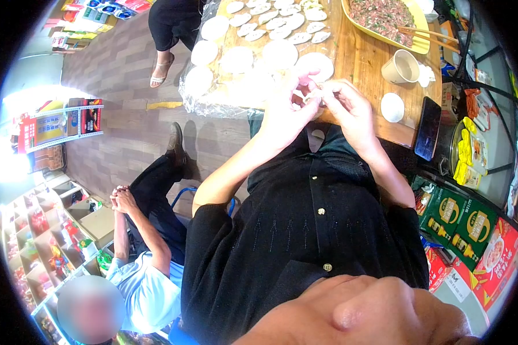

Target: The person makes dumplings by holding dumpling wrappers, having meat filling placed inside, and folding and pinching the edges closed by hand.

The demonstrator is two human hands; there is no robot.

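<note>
My left hand [290,109] and my right hand [346,103] meet at the table's front edge, fingertips pinched together around a small pale piece that looks like a dumpling [305,95], mostly hidden by the fingers. Round white wrappers [236,60] lie on plastic film just beyond my left hand. Behind them are rows of folded dumplings [276,23]. A yellow tray [423,26] of minced filling [380,17] stands at the back right, with wooden chopsticks [429,34] resting on it. One wrapper [392,107] lies on the bare wood right of my right hand.
On the wooden table [360,60] are a paper cup [400,68] and, at its right edge, a dark phone [427,128]. A seated person [149,287] is at lower left; another person's leg [166,46] shows beyond the table. Green boxes [457,221] stand at right.
</note>
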